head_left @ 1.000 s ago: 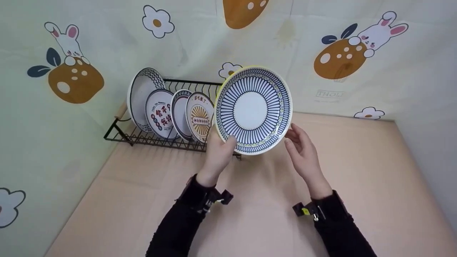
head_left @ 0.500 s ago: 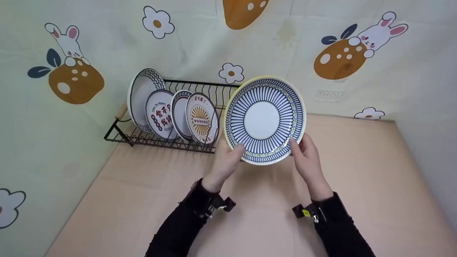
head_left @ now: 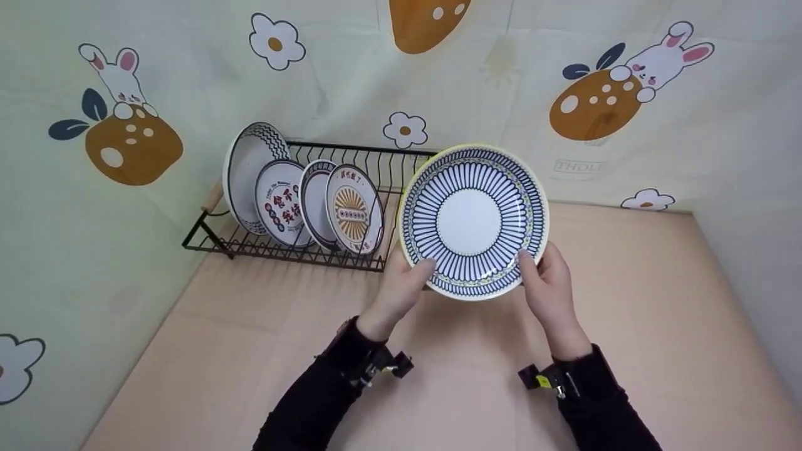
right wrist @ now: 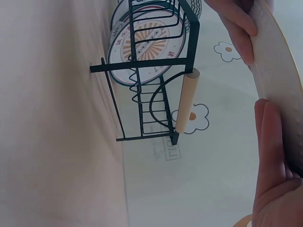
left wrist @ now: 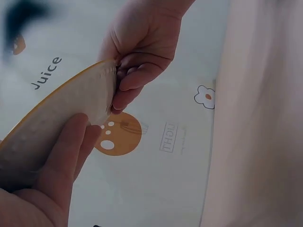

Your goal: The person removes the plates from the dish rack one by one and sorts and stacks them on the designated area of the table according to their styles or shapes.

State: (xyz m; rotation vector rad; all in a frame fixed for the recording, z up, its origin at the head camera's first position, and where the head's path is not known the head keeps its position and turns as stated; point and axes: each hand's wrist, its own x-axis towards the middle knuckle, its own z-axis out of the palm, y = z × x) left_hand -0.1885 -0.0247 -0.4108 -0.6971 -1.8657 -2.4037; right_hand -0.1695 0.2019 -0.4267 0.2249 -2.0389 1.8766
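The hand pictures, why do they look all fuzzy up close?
Left wrist view: the plate and left hand sit too near the lens, so both blur. Right wrist view: the right hand blurs, while the rack farther off looks sharp. Head view: everything is evenly lit and clear.

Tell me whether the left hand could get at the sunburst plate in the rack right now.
Probably not at once: the left hand grips the striped plate together with the right hand. The sunburst plate stands unblocked nearby.

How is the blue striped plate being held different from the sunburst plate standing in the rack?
The blue striped plate is gripped by the left hand and right hand; the sunburst plate stands in the wire rack. The striped one looks larger, with blue rays; the other has an orange centre. Both are round.
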